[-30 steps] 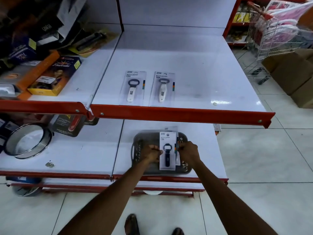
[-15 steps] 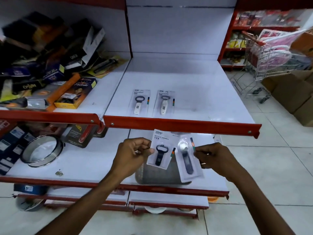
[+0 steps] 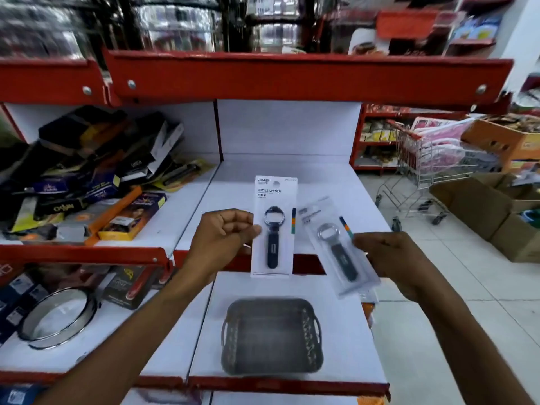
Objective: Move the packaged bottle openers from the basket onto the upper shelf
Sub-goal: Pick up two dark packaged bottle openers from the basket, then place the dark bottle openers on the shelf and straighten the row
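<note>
My left hand (image 3: 225, 232) pinches the left edge of a white packaged bottle opener (image 3: 274, 226) with a dark handle, held upright. My right hand (image 3: 385, 255) grips a second packaged bottle opener (image 3: 336, 247), tilted to the right. Both packs hover in front of the red lip of the upper shelf (image 3: 292, 176), whose white surface lies behind them. The two white-handled openers seen earlier on that shelf are hidden behind my hands and the packs. The grey basket (image 3: 271, 337) stands on the lower shelf below, with nothing visible inside.
Piled boxes (image 3: 96, 185) crowd the shelf to the left. A round metal sieve (image 3: 55, 317) lies on the lower left shelf. A higher red shelf edge (image 3: 292, 77) runs overhead. A shopping trolley (image 3: 429, 165) and cardboard boxes (image 3: 491, 211) stand on the tiled floor at right.
Both hands lifted the two dark-handled packs out of the basket and up to the upper shelf's front edge. The view tilted upward, and the basket looks empty.
</note>
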Tool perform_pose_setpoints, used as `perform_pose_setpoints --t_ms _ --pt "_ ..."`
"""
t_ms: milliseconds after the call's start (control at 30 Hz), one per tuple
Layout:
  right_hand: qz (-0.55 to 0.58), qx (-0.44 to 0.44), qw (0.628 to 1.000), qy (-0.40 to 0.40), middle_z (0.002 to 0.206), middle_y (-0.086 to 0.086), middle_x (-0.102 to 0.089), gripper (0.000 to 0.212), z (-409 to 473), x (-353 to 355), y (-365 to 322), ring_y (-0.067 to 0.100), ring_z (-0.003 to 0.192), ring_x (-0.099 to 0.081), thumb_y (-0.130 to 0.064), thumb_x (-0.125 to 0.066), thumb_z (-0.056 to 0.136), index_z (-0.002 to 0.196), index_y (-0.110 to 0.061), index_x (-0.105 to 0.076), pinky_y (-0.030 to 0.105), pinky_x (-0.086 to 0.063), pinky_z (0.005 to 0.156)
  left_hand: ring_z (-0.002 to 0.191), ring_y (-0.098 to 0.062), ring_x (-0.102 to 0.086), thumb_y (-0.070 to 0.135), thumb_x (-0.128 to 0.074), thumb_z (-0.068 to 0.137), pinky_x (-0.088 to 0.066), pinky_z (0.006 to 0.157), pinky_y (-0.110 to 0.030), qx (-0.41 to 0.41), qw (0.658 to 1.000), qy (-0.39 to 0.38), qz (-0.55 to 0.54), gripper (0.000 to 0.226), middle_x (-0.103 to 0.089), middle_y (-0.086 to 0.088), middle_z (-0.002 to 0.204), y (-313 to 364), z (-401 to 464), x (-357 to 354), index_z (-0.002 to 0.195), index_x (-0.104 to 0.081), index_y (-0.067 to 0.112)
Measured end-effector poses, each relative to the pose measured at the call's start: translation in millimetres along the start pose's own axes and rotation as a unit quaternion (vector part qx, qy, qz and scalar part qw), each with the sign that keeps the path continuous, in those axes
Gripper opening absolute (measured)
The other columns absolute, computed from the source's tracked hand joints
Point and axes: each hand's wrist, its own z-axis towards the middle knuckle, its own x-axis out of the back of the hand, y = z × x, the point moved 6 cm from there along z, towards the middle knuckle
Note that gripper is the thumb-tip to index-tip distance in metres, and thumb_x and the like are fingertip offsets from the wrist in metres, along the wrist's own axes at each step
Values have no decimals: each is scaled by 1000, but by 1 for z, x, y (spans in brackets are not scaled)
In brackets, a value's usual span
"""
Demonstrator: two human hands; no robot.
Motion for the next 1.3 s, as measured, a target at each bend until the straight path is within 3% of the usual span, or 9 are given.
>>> perform_pose_setpoints --t_ms 67,233,367,467,600,700,833,1033,1300 --pt "69 -17 997 41 82 38 -59 24 25 2 4 26 72 -51 -11 -62 89 82 11 -63 41 -44 69 73 -27 -75 5 -78 81 -64 73 -43 13 1000 3 -7 13 -80 -11 83 0 23 -11 92 -73 12" --pt "109 -93 983 111 89 28 -64 15 79 2 25 29 78 -58 -11 -68 81 71 -2 -64 39 -46 71 74 -31 -75 1 -81 76 -65 74 -46 67 997 24 5 29 -76 -22 98 -13 77 -46 102 -70 7" --pt "-13 -112 984 138 89 25 -66 22 98 1 41 31 81 -63 -17 -70 80 64 -6 -59 41 -52 74 66 -28 -75 2 -84 73 -66 70 -43 94 993 27 67 28 -76 -19 88 -28 97 -69 99 -72 3" --pt "-137 -69 979 135 80 37 -62 28 99 5 36 17 66 -51 -11 -69 76 71 16 -61 25 -39 61 58 -13 -75 10 -86 71 -63 64 -27 81 983 -2 167 16 -74 -7 72 -36 104 -84 81 -74 8" --pt "-290 -51 951 98 49 14 -51 33 93 5 23 25 57 -57 -20 -73 78 61 5 -60 21 -40 53 100 -24 -72 34 -85 73 -49 82 -23 24 936 -39 350 37 -78 -10 103 -34 106 -93 95 -78 5" --pt "-345 65 929 113 94 16 -76 25 90 1 0 30 90 -71 -20 -72 82 95 1 -75 29 -55 81 98 -25 -71 40 -85 72 -47 82 -23 -37 923 -42 381 45 -77 -10 107 -23 104 -101 102 -77 6" --pt "-340 102 934 29 136 8 -61 45 90 -25 -11 25 121 -60 -26 -69 87 129 -12 -61 31 -44 104 115 -27 -65 31 -84 75 -49 96 -30 -70 899 -141 409 51 -66 -9 132 -18 101 -126 121 -69 13" --pt "-383 74 919 -51 110 19 -69 31 97 -39 7 31 101 -65 -29 -65 89 95 1 -66 27 -45 76 121 -27 -62 29 -77 84 -47 99 -32 -52 859 -247 445 53 -64 -10 137 -32 99 -142 133 -62 13" --pt "-384 101 915 -69 136 10 -60 45 97 -29 9 27 123 -55 -30 -65 89 129 -10 -61 30 -42 101 119 -27 -62 30 -77 84 -43 91 -26 -60 871 -238 425 51 -66 -11 133 -35 98 -144 130 -65 11"
